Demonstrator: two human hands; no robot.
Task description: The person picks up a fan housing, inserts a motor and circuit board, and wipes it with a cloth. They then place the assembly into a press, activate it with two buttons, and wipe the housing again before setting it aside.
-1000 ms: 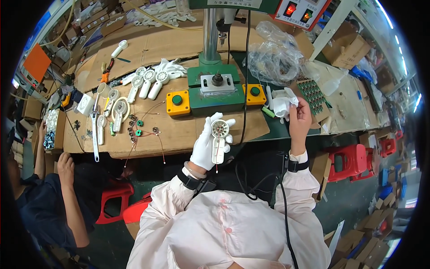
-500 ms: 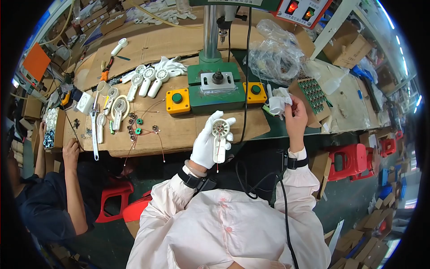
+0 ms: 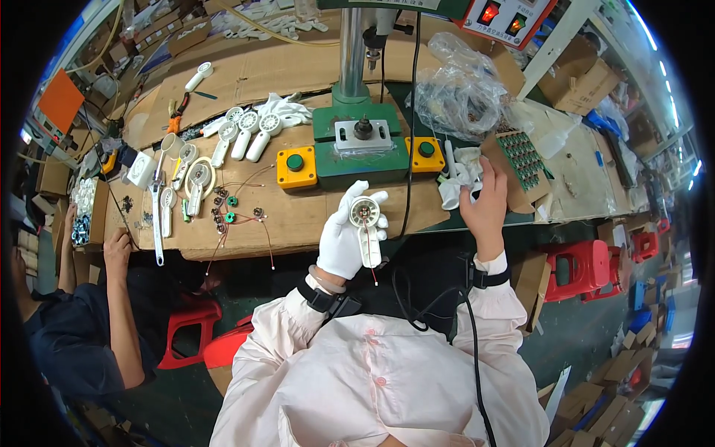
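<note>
My left hand, in a white glove, holds a white handheld fan housing with its round end up. A small motor sits in that round end, and thin wires run down the handle and hang past its lower end. Bare, my right hand is by the right yellow button box with its fingers apart. Beside its fingertips a crumpled white glove lies on the bench. Just ahead stands a green press with a metal fixture on its base.
Yellow button boxes flank the press. White fan housings and loose motors with wires lie to the left. Clear plastic bags and a carton of green circuit boards are at right. A co-worker's hand rests at the left bench edge.
My right hand has let go of the crumpled glove, which now lies lower on the bench, and its fingers have spread. The fan housing in my left hand has tilted slightly.
</note>
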